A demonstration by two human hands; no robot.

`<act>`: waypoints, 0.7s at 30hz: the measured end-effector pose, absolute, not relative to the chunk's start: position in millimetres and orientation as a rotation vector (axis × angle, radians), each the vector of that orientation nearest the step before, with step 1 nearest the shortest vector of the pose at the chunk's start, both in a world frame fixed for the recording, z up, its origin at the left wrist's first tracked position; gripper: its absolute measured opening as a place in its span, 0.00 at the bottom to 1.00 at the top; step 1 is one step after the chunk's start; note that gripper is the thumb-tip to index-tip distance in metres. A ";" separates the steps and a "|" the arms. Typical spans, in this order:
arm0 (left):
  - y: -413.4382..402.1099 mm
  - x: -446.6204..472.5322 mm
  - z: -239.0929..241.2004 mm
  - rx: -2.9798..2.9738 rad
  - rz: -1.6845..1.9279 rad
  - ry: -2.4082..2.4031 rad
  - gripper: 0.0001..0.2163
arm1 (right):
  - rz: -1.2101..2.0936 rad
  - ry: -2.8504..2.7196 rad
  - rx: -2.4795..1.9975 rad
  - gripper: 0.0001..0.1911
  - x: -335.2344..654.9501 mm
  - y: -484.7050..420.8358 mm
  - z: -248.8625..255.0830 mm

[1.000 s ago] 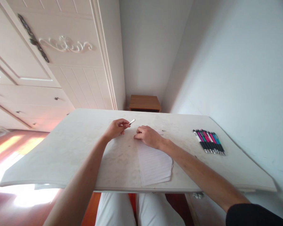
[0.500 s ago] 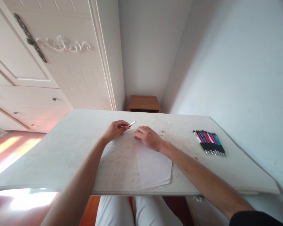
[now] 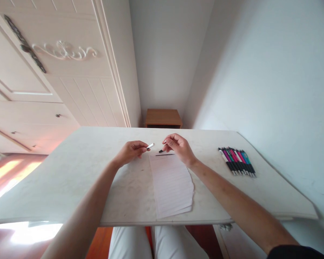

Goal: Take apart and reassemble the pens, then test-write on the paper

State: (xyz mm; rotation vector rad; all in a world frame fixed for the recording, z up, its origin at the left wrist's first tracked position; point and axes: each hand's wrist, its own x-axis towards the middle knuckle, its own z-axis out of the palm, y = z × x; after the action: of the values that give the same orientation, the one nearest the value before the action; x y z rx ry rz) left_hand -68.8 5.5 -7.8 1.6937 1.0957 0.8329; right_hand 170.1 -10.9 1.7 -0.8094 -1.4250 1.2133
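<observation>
My left hand (image 3: pixel 131 152) is closed in a pinch on a white pen barrel (image 3: pixel 151 146), which points right and slightly up above the table. My right hand (image 3: pixel 179 146) is raised a little to the right of it, thumb and fingers drawn together. A small pale bit shows at its fingertips, too small to name. Just below those fingers is a short black piece (image 3: pixel 161 151); whether it is held or lying on the table I cannot tell. A thin dark pen refill (image 3: pixel 165 154) lies across the top edge of the lined paper (image 3: pixel 172 187).
Several pens (image 3: pixel 237 161) with coloured barrels and black grips lie in a row on the right of the white table (image 3: pixel 78 180). A wall (image 3: pixel 272 90) borders the table's right side. Beyond the far edge stands a small wooden cabinet (image 3: pixel 163 117); a white wardrobe (image 3: pixel 91 97) is at left.
My right hand has lifted off the top of the paper, uncovering the refill and black piece. My left hand still holds the barrel, now tilted less steeply. The view has shifted slightly.
</observation>
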 end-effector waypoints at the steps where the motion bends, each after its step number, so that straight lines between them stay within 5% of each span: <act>1: 5.5 -68.0 -8.1 1.694 0.829 1.090 0.18 | 1.260 -1.382 -0.793 0.17 169.7 -11.2 2.0; 21: 3.2 -59.5 -9.8 1.691 0.822 1.051 0.20 | 1.199 -1.411 -0.893 0.15 161.7 -17.6 -2.3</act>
State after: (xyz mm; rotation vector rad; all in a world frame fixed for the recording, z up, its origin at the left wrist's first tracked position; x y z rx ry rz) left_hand -59.5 3.2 -9.8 1.6911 1.0515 0.8222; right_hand 161.7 -17.6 -2.3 -0.8925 -1.4106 1.1988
